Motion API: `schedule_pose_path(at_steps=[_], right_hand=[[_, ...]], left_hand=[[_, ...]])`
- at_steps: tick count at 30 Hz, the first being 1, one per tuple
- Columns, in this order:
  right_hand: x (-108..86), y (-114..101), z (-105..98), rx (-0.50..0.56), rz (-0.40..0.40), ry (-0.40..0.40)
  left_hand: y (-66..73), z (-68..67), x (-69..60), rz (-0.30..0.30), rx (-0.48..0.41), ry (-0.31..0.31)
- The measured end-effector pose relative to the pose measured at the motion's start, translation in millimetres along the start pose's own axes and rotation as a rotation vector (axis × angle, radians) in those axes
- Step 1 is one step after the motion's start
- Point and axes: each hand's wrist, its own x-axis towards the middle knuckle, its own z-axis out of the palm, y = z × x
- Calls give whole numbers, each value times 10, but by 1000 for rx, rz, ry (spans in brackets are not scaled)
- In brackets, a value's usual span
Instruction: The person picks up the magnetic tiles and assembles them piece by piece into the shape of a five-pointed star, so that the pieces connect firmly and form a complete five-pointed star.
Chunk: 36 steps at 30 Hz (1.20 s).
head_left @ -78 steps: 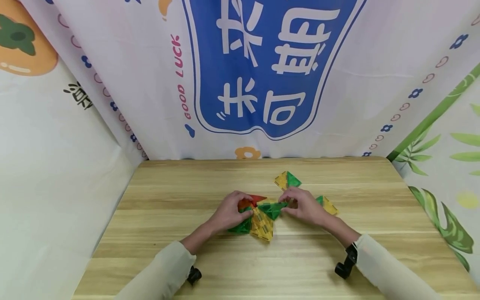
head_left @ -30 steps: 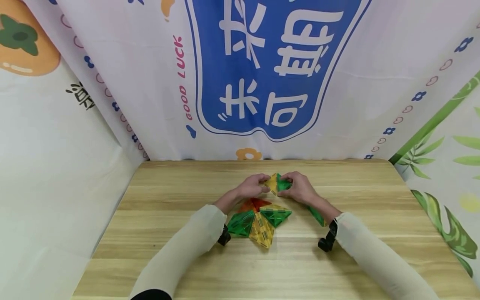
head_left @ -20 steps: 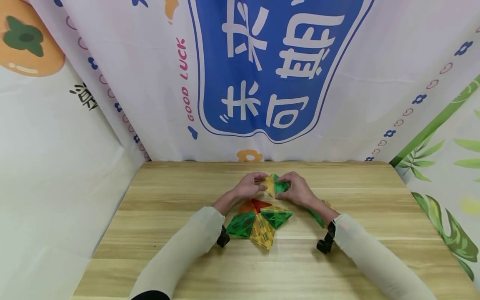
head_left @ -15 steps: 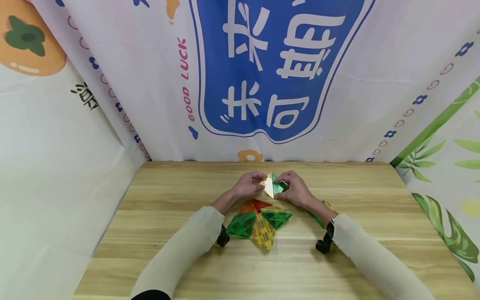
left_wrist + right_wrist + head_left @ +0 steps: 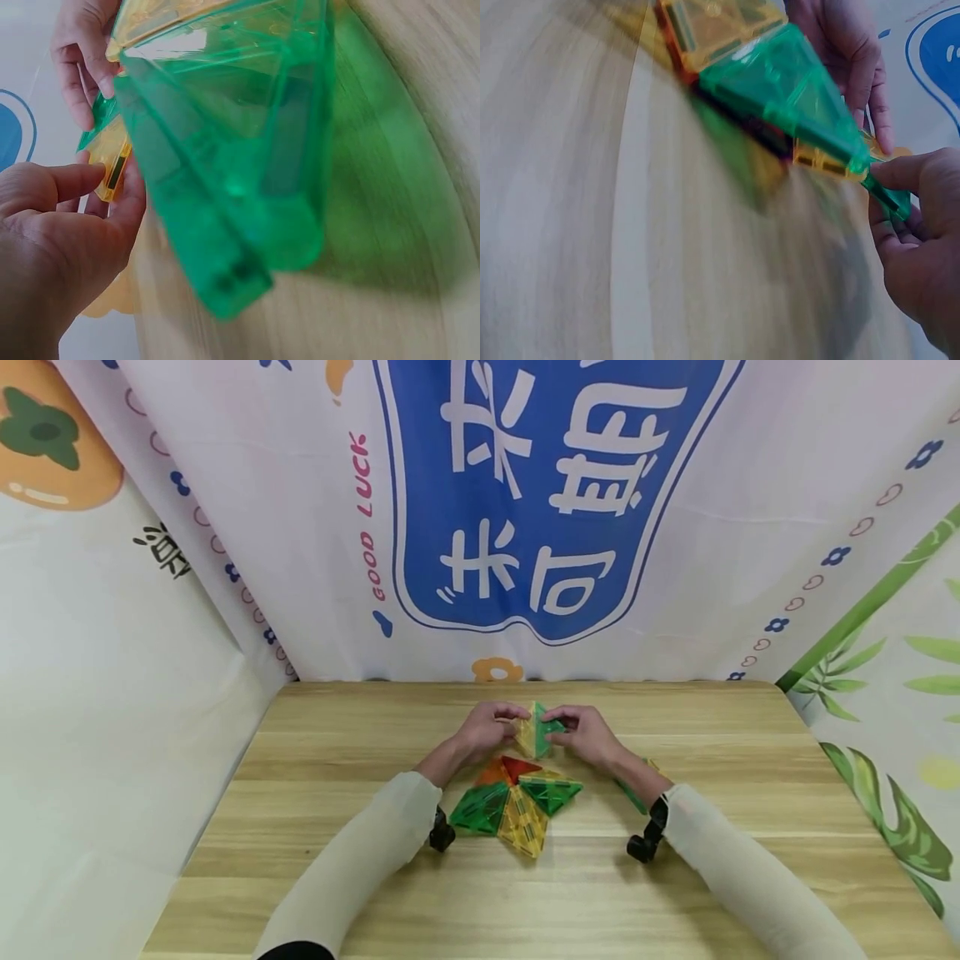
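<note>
Translucent triangular magnetic tiles make up a joined pair between my hands, behind a larger cluster. In the head view, my left hand pinches the yellow tile of the pair. My right hand pinches its green tile from the other side. The left wrist view shows the thumb and fingers of my left hand on the edge of the yellow tile. In the right wrist view, my right hand grips the green tile. Whether the pair touches the table cannot be told.
In front of the pair stands the tile cluster, with green, yellow, orange and red triangles. Another green and yellow tile pair lies partly hidden behind my right forearm. The wooden table meets a printed cloth at the back.
Both hands have left the cluster and taken hold of the tile pair behind it. Over the last second they have shifted the pair a little to the left. The cluster stays put.
</note>
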Motion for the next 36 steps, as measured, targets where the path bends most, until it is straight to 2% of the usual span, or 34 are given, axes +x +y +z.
schedule_pose_path(at_steps=[7,19,27,32,36], right_hand=[[-35,-96,22,42,-18,-31],[-148,-176,158,127,8,-89],[-161,-113,205,210,36,-95],[-172,-59,223,152,13,-83],[-191,-36,222,95,-2,-68]], left_hand=[[55,-73,-113,21,0,-11],[30,-210,-355,-5,-68,-69],[-76,-250,-329,-31,-135,-107],[-157,-242,-307,-18,-130,-134],[-185,-219,-282,14,-87,-145]])
